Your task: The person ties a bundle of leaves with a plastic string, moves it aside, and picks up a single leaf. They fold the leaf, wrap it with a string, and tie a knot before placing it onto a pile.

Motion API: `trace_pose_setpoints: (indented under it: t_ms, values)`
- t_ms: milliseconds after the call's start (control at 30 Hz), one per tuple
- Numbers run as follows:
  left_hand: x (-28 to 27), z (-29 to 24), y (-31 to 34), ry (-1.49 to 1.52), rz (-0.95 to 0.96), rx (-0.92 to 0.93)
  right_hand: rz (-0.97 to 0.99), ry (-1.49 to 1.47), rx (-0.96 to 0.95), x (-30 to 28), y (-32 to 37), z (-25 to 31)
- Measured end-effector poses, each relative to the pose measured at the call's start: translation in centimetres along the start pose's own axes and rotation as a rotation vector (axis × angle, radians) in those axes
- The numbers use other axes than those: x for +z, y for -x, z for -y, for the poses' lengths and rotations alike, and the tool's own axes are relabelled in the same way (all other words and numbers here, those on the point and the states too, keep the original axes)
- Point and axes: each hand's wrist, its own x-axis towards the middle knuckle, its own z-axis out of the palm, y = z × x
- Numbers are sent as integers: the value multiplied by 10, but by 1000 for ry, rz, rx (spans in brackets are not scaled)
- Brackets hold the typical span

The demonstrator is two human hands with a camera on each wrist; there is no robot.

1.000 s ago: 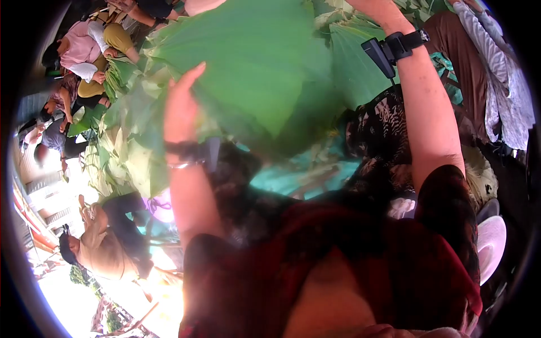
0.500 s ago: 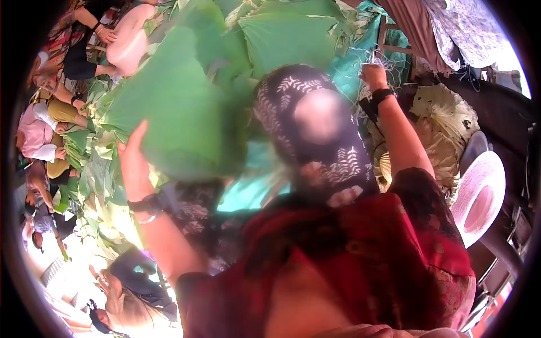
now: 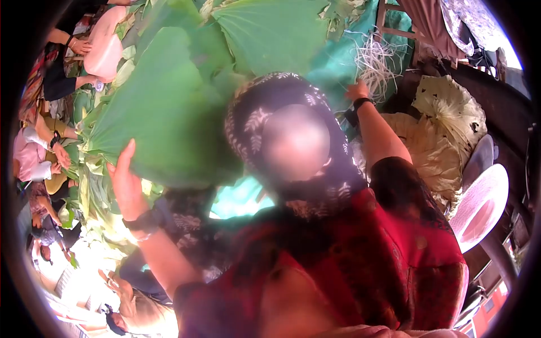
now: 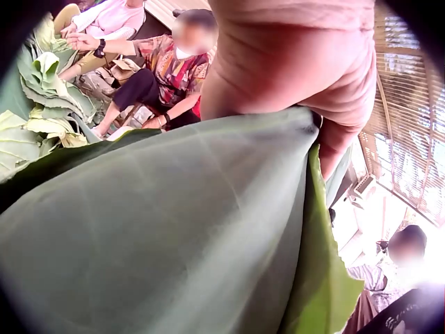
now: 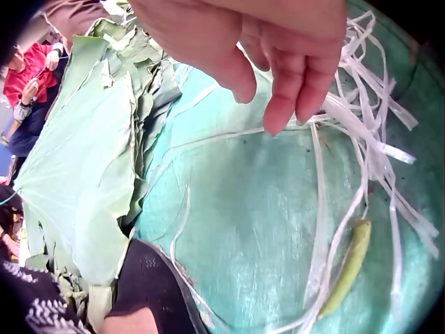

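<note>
My left hand (image 3: 128, 188) grips the gathered edge of a large green lotus leaf (image 3: 163, 112), thumb along its face. In the left wrist view the leaf (image 4: 160, 223) is folded and hangs from the hand (image 4: 292, 62); part of the grip is hidden. My right hand (image 3: 356, 91) reaches out to a tangle of white plastic strips (image 3: 378, 65). The right wrist view shows the fingers of this hand (image 5: 278, 62) loosely bent, thumb apart, with the fingertips right over the strips (image 5: 375, 146). Under them lies a green tarp (image 5: 243, 209).
A short green stem piece (image 5: 351, 268) lies on the tarp. Stacked lotus leaves (image 5: 83, 160) stand beside it. My patterned knee (image 3: 242, 121) rises between my arms. Dried leaves (image 3: 445, 107) and a pale hat (image 3: 482, 203) are at right; several people sit at left.
My right hand has left the leaf and swung right and down to the white strips. The left hand still holds the leaf, now further left. The view has shifted to the right.
</note>
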Motion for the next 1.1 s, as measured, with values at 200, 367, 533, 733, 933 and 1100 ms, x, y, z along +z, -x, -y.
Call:
trace_pose_setpoints:
  t_ms: [200, 367, 533, 733, 933, 1100]
  values:
    - [3, 5, -5, -44, 0, 5, 130, -4, 19, 1, -40, -4]
    - [7, 7, -5, -68, 15, 2, 45, 119, -85, 10, -35, 0]
    - [10, 9, -7, -72, 33, -19, -135, 60, -82, 42, -31, -3]
    - [13, 13, -6, -88, 77, -20, -23, -180, -232, 69, 8, -7]
    - [9, 16, -5, -154, 65, -46, 253, 421, -235, 30, 91, 61]
    - [8, 12, 1, -91, 83, -8, 331, 403, -386, 54, 90, 54]
